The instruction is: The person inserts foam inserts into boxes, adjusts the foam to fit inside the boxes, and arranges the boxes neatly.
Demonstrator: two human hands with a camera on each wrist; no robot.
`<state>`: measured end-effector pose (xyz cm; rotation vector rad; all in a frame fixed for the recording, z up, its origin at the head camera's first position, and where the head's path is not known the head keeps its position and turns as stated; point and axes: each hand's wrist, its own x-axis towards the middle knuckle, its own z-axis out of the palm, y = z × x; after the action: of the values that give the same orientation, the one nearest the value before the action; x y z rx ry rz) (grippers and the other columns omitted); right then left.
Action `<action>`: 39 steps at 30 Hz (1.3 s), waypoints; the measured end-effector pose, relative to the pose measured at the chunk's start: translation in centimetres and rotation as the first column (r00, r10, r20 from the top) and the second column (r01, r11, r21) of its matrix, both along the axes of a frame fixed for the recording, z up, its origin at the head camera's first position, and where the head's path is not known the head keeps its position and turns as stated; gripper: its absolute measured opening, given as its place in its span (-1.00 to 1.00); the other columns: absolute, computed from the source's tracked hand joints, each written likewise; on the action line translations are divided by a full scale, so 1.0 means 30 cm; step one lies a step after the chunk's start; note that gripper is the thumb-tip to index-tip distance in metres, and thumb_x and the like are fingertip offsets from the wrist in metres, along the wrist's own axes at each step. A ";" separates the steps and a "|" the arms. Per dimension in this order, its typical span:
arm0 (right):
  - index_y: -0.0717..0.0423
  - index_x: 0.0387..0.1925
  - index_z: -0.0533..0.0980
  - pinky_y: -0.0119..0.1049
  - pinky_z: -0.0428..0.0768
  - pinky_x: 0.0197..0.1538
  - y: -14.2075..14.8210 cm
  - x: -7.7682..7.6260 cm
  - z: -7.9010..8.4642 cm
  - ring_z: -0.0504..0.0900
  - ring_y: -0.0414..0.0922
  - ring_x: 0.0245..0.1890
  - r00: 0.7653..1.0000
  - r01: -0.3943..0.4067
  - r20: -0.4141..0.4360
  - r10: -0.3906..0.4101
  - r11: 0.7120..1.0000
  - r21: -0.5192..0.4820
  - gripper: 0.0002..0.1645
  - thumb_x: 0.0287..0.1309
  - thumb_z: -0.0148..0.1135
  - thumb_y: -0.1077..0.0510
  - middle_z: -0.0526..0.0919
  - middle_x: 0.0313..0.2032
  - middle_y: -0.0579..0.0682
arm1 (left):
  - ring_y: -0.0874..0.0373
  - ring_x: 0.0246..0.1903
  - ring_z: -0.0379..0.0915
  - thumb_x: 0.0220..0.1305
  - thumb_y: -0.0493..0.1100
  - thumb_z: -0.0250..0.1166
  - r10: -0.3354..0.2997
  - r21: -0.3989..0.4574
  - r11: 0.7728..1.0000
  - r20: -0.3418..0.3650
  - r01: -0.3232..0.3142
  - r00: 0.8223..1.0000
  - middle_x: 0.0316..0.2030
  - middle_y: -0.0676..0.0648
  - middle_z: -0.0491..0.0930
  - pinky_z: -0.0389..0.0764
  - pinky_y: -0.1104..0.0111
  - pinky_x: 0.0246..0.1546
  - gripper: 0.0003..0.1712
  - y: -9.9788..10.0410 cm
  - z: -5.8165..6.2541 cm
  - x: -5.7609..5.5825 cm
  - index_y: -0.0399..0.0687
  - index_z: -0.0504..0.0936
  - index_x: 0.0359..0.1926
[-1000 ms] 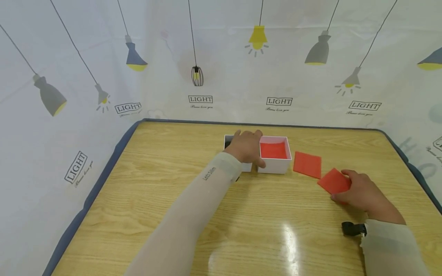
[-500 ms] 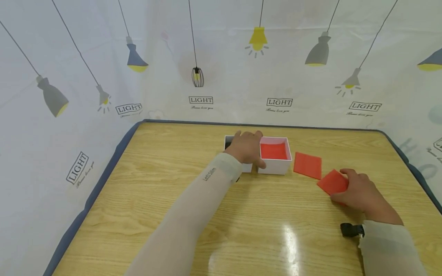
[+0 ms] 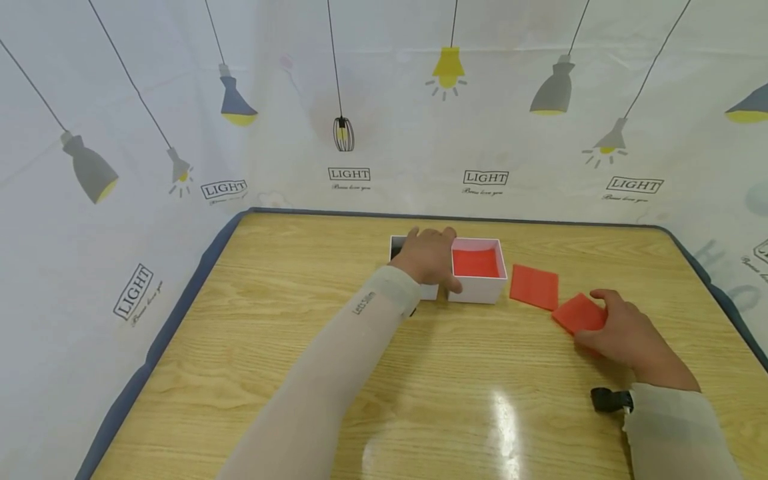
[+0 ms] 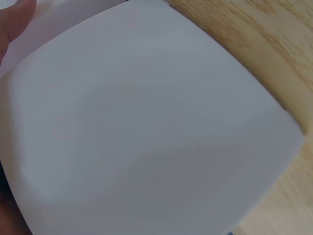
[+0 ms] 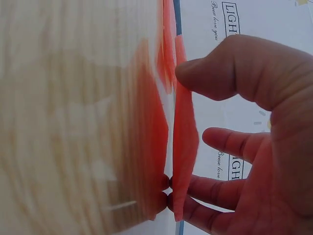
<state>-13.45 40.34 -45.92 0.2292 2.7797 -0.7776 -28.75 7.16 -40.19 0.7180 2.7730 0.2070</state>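
In the head view my left hand (image 3: pixel 425 256) lies over two adjoining white boxes and holds them at their shared side. Its thumb is at the front of the right box (image 3: pixel 477 289), which has a red square sheet inside. The left box (image 3: pixel 397 244) is mostly hidden under the hand; something dark shows in it. A plain white box wall (image 4: pixel 146 117) fills the left wrist view. My right hand (image 3: pixel 627 333) pinches a thin red square sheet (image 3: pixel 579 315). In the right wrist view that sheet (image 5: pixel 185 132) is edge-on, thumb on one edge and fingertips at another, close to the table.
Another red square sheet (image 3: pixel 534 287) lies flat between the right box and my right hand. The wooden table (image 3: pixel 270 333) ends at a white backdrop (image 3: pixel 396 100) printed with lamps. A black strap end (image 3: pixel 611 399) sticks out from the right sleeve.
The right hand's fingers have lifted very slightly at the red sheet's far edge, and the sheet has shifted a little. The left hand and boxes stay in place.
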 end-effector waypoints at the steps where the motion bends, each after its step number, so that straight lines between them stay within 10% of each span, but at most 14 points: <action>1: 0.48 0.56 -0.06 0.07 0.70 -0.15 0.000 0.001 0.000 0.48 0.37 0.01 1.000 0.001 0.001 -0.001 1.000 -0.004 0.24 0.13 0.44 0.01 0.35 0.22 0.57 | 0.08 0.49 0.26 0.02 0.36 0.61 0.001 0.000 1.000 0.000 -0.001 1.000 0.42 0.05 0.49 -0.09 0.01 0.64 0.25 0.000 0.000 0.001 0.10 0.19 0.60; 19: 0.45 0.57 -0.05 0.05 0.70 -0.17 0.010 0.011 0.029 0.43 0.39 0.02 1.000 0.008 -0.020 -0.008 1.000 -0.027 0.20 0.19 0.43 -0.01 0.24 0.24 0.58 | 0.07 0.48 0.27 0.02 0.38 0.59 0.006 -0.013 1.000 -0.009 -0.006 1.000 0.41 0.04 0.50 -0.05 0.03 0.64 0.24 0.003 0.006 0.004 0.11 0.20 0.60; 39: 0.35 0.61 -0.03 0.42 0.62 0.00 -0.029 0.009 0.040 0.33 0.49 0.18 0.952 -0.020 -0.306 -0.014 0.994 -0.110 0.11 0.26 0.40 0.15 0.21 0.36 0.57 | 0.08 0.48 0.27 0.02 0.38 0.60 0.004 -0.009 1.000 0.000 -0.004 1.000 0.41 0.05 0.50 -0.07 0.03 0.64 0.25 0.002 0.000 0.000 0.12 0.19 0.61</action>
<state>-13.18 39.47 -44.74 0.0887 3.0080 -1.0454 -28.76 7.21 -40.18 0.7106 2.7740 0.1946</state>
